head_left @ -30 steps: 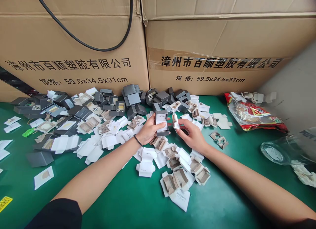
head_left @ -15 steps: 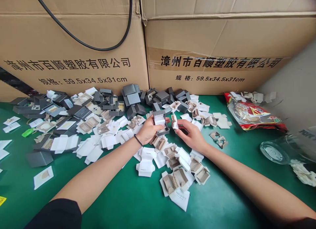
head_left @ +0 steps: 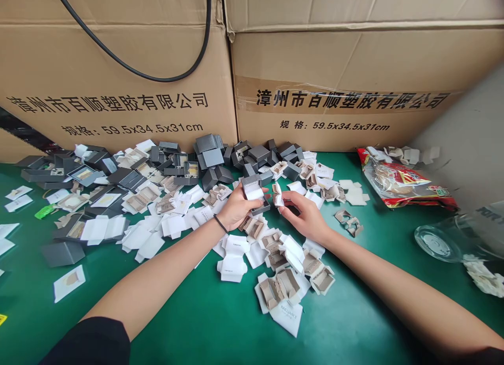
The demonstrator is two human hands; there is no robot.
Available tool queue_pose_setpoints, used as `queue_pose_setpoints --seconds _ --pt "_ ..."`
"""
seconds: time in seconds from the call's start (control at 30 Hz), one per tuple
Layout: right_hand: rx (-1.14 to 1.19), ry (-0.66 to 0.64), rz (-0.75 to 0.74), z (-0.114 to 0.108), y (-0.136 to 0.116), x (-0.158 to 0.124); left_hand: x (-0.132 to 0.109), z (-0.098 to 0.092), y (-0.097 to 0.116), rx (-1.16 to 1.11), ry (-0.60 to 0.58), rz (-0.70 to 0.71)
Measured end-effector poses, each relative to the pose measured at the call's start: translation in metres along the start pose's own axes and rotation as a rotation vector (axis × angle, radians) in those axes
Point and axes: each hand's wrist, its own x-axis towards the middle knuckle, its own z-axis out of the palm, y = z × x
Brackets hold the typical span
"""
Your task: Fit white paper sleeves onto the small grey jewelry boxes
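Note:
My left hand (head_left: 235, 207) is closed round a small dark grey hinged box (head_left: 249, 184), its lid raised and white lining showing inside. The thumb presses on the white part in the box. Just to the right, my right hand (head_left: 305, 215) pinches a small folded white card insert (head_left: 277, 195) between thumb and fingers. The insert is apart from the box. Below the hands lie several white and brown folded card inserts (head_left: 279, 289), some opened out. A flattened white card (head_left: 233, 260) lies nearer to me.
Many dark grey boxes (head_left: 208, 149) and white cards are heaped along the cartons (head_left: 118, 55). At the right are a red food packet (head_left: 405, 178), a glass jar (head_left: 437, 243) on its side and crumpled paper (head_left: 485, 277). A black cable (head_left: 165, 79) hangs above the green table (head_left: 189, 323).
The grey box in my left hand has tilted slightly and shifted a little left. My right hand has barely moved, still holding the card insert.

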Motion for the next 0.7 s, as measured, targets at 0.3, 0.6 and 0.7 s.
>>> queue_pose_setpoints --seconds 0.3,0.6,0.7 --pt "-0.017 -0.006 0.006 -0.0006 -0.0007 -0.0003 -0.0015 0.0021 0.0007 0.012 0.034 0.009" --pt "-0.023 -0.024 0.009 -0.0013 -0.0028 0.0005 -0.0022 0.0029 0.0024 0.003 -0.006 -0.029" --pt "-0.027 -0.033 0.013 -0.0016 -0.0044 0.0011 -0.0034 0.0048 0.0047 -0.014 -0.022 -0.055"
